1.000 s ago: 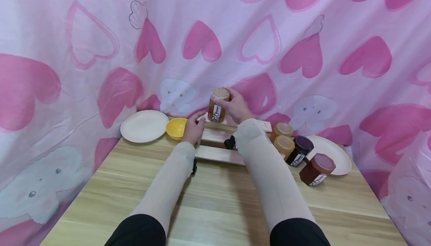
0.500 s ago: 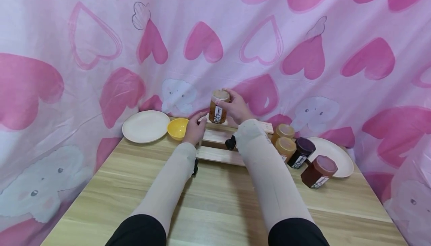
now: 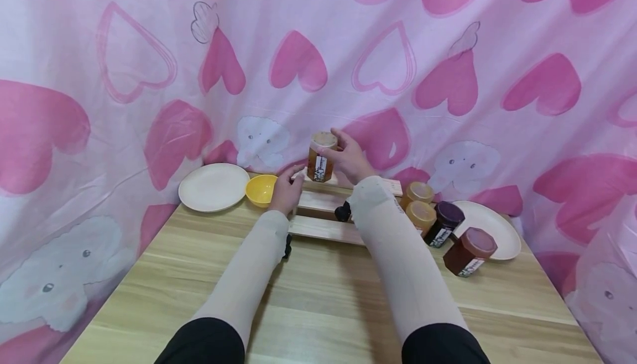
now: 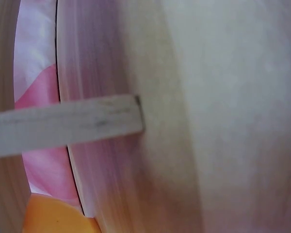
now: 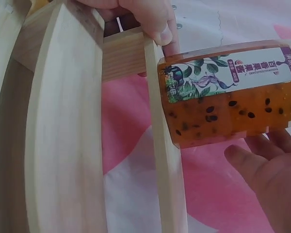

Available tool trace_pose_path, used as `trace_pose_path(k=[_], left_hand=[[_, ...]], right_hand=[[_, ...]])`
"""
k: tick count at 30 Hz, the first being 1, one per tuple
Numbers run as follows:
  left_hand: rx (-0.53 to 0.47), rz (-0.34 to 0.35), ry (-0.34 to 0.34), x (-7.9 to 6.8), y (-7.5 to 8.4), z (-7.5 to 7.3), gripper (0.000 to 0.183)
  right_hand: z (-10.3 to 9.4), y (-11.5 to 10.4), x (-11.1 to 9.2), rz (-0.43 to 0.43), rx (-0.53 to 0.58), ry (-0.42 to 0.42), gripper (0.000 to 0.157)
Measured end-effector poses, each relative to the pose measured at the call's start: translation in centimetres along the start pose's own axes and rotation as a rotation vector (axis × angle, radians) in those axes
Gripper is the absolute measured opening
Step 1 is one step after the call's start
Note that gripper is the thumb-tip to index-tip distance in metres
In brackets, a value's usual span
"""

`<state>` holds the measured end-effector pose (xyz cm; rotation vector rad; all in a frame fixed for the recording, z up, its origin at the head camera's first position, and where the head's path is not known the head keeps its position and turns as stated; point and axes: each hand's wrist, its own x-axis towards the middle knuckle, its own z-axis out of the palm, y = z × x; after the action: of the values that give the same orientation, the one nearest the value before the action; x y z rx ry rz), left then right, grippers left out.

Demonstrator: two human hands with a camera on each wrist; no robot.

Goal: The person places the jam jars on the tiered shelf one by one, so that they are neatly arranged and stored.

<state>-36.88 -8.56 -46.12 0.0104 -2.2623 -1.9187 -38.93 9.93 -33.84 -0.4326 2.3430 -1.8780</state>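
Note:
A hexagonal jar of orange passion fruit jam with dark seeds (image 3: 320, 156) is upright on the top step of a wooden tiered rack (image 3: 325, 229). My right hand (image 3: 352, 159) grips the jar from the right, thumb across its near side. In the right wrist view the jar's base (image 5: 172, 109) meets the top slat, and that hand's fingers (image 5: 250, 162) show along the jar's side. My left hand (image 3: 286, 191) grips the rack's upper left end, its thumb (image 5: 160, 34) pressed on the slat's edge. The left wrist view shows a wooden bar (image 4: 68, 124) but no hand.
Right of the rack stand two yellowish jars (image 3: 421, 216), a dark purple jar (image 3: 445, 221) and a tilted red jar (image 3: 470, 250). A white plate (image 3: 505, 237) lies behind them. At the back left are another white plate (image 3: 213, 187) and a yellow bowl (image 3: 259, 191). A heart-patterned curtain (image 3: 298, 60) hangs behind.

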Motion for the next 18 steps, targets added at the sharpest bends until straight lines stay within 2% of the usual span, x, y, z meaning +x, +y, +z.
trace_pose_path(k=[5, 13, 18], left_hand=[[0.006, -0.007, 0.01, 0.1, 0.1, 0.0, 0.041], [0.014, -0.017, 0.004, 0.0, 0.2, 0.0, 0.042], [0.015, -0.013, 0.002, -0.1, 0.1, 0.0, 0.041]], right_hand=[[-0.6, 0.4, -0.8, -0.04, 0.019, 0.001, 0.088], [-2.3, 0.6, -3.1, -0.086, -0.01, -0.018, 0.07], [-3.5, 0.4, -4.8, -0.089, -0.036, -0.039, 0.075]])
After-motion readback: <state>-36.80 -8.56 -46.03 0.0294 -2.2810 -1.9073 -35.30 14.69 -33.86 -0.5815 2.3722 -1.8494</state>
